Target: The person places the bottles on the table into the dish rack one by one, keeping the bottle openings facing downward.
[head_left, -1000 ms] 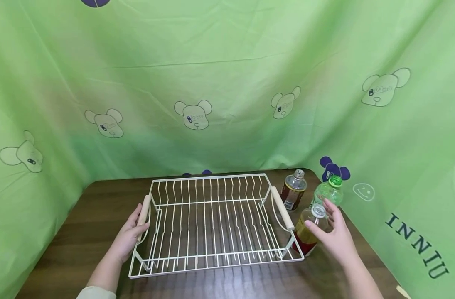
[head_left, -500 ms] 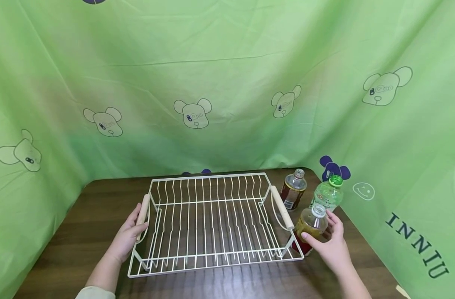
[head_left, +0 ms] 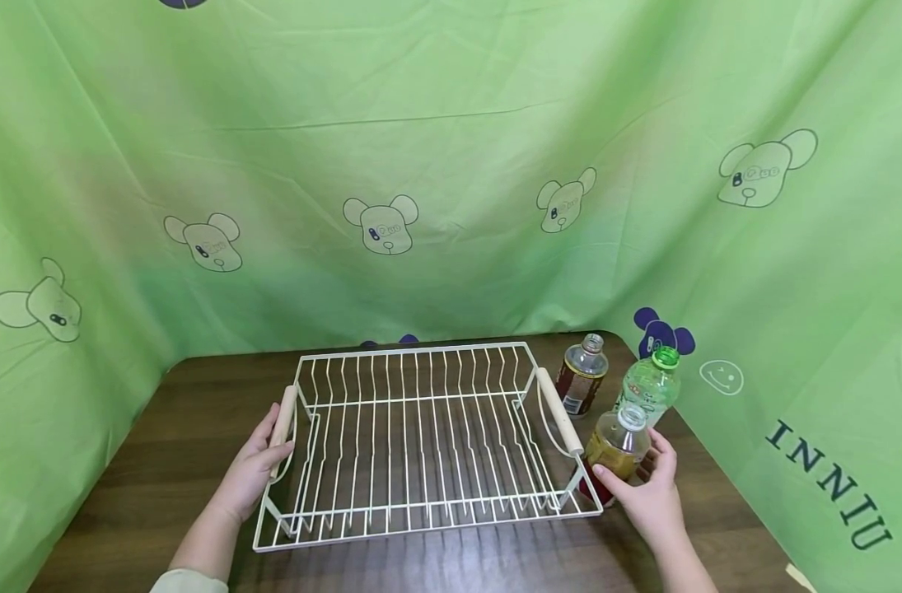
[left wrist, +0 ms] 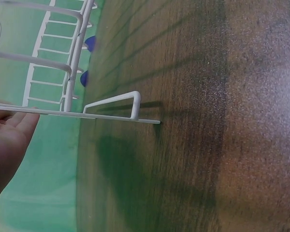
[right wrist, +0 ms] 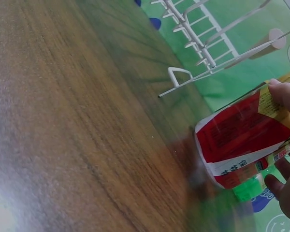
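Observation:
A white wire dish rack (head_left: 421, 533) with wooden handles stands on the table. My left hand (head_left: 250, 473) holds its left handle (head_left: 283, 432), thumb on the inner side and fingers outside. At the rack's right end, my right hand (head_left: 647, 494) grips a clear capless plastic bottle (head_left: 617, 445), thumb on the near side and fingers round the far side. A red and yellow label (right wrist: 246, 130) wraps that bottle in the right wrist view. Right behind it is a green-tinted bottle (head_left: 649, 383), partly hidden by it.
Farther back, beside the rack's right handle (head_left: 559, 412), stands a clear bottle with a brown label (head_left: 582, 375). A green curtain (head_left: 451, 288) with bear heads hangs behind and along both sides of the brown wooden table (head_left: 198, 412).
My right hand has come down and left from above the bottles, and its fingers have closed round the nearest bottle. My left hand has stayed on the rack's handle.

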Demonstrator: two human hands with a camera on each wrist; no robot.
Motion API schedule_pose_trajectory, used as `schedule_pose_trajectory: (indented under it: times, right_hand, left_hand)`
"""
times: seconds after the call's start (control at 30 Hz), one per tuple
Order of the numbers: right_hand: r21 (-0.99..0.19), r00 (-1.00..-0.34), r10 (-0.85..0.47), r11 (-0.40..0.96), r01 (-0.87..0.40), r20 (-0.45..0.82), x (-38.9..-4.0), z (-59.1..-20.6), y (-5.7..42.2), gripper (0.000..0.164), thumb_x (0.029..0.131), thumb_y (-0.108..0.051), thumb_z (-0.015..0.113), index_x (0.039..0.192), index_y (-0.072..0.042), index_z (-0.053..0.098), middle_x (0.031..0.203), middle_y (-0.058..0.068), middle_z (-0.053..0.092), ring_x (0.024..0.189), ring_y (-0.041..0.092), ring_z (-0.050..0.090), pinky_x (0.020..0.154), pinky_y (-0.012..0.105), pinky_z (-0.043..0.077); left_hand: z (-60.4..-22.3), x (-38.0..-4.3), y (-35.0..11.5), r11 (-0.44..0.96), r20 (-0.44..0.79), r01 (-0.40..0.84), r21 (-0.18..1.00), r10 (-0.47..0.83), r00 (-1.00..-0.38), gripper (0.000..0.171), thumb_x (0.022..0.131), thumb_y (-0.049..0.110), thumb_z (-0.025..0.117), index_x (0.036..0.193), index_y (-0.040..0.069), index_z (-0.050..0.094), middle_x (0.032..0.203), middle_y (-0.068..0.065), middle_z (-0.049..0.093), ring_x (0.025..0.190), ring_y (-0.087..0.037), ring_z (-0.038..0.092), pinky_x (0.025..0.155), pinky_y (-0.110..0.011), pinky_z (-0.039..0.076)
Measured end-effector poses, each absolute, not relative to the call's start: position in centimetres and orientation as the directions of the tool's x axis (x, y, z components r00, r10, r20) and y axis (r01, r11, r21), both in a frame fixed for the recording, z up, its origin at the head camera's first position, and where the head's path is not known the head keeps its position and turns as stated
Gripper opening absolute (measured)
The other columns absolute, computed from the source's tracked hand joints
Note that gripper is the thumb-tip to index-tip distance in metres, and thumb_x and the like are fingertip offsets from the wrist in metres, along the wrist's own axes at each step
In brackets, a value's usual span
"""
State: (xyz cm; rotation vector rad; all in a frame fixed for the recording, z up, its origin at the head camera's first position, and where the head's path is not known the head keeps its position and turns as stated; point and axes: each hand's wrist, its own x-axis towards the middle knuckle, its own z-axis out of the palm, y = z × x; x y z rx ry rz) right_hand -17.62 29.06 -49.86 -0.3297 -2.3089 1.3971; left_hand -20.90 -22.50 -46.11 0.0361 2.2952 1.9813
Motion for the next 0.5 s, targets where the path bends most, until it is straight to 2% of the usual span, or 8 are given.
schedule_pose_trajectory:
  times: [0.17, 0.23, 0.37, 0.5]
  right_hand:
    - [-0.88, -0.875, 0.422, 0.474, -0.012, 0.239, -17.67, -50.09, 29.09, 0.095, 0.076, -0.005, 0.079, 0.149, -0.005, 0.019, 0.133, 0.026, 0.047, 0.097, -0.014, 0.035, 0.085, 0.009, 0.034]
    - [-0.878, -0.871, 0.425, 0.478, -0.014, 0.246, -17.67, -50.08, 29.08, 0.094, 0.076, -0.005, 0.08, 0.149, -0.005, 0.02, 0.132, 0.025, 0.048, 0.096, -0.014, 0.035, 0.086, 0.011, 0.034]
    - [-0.877, -0.865, 0.432, 0.48, -0.019, 0.255, -17.72, -49.77, 28.97, 0.094, 0.075, -0.003, 0.08, 0.149, -0.006, 0.023, 0.13, 0.019, 0.05, 0.097, -0.014, 0.037, 0.088, 0.017, 0.035]
    - [-0.872, -0.863, 0.427, 0.488, -0.03, 0.268, -17.75, -49.29, 28.96, 0.094, 0.074, -0.003, 0.081, 0.149, -0.008, 0.024, 0.126, 0.01, 0.051, 0.097, -0.014, 0.039, 0.089, 0.018, 0.036]
  left_hand:
    - [-46.1, -20.88, -22.45, 0.151, -0.079, -0.066, 0.986, 0.086, -0.993, 0.077, 0.098, 0.004, 0.043, 0.157, 0.004, -0.006, 0.159, -0.03, 0.016, 0.148, -0.037, 0.011, 0.089, 0.001, 0.025]
    - [-46.09, -20.85, -22.45, 0.156, -0.083, -0.069, 0.985, 0.084, -0.993, 0.076, 0.098, 0.004, 0.043, 0.157, 0.005, -0.005, 0.159, -0.029, 0.016, 0.148, -0.036, 0.011, 0.089, 0.001, 0.025]
    - [-46.08, -20.88, -22.48, 0.155, -0.076, -0.062, 0.986, 0.089, -0.993, 0.077, 0.098, 0.004, 0.044, 0.156, 0.004, -0.005, 0.16, -0.028, 0.013, 0.148, -0.037, 0.009, 0.089, 0.002, 0.025]
    - [-46.06, -20.91, -22.52, 0.151, -0.069, -0.054, 0.987, 0.093, -0.993, 0.077, 0.097, 0.004, 0.044, 0.156, 0.003, -0.005, 0.161, -0.028, 0.01, 0.148, -0.038, 0.008, 0.089, 0.002, 0.024]
